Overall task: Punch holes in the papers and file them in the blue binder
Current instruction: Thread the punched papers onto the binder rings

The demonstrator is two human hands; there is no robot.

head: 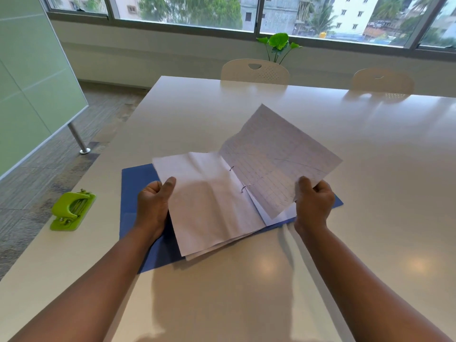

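Papers (217, 201) are what it all comes down to here, and they are already threaded on the rings, spread open over the blue binder (138, 183) that lies flat on the white table (246, 280).

Far left, near the table edge, the green hole punch (71, 211) is parked, well apart from the action and touched by nobody. It looks, on this evidence, as though the punching is finished with.

Next along, the left hand (153, 206) is seen at the near-left edge of the plain sheets, thumb laid on top and fingers curled underneath, so the stack is being pinched and lifted slightly off the binder cover.

At the centre, the two metal rings (244, 187) are poking up through the fold where the sheets meet. Whether they are fully closed cannot be told from this view.

To the right, the gridded sheet (276, 159) is raised and tilted, creased across its middle, and its near corner is gripped by the right hand (313, 201), thumb on top and fingers curled beneath.

The step in hand is judged to be settling the pages on the rings. For that to be done well, the sheets should be lowered gently, without the holes being dragged against the wire, since punched edges tear easily. The creased page ought to be flattened, edges squared to the stack, and the rings checked before the cover is swung shut.
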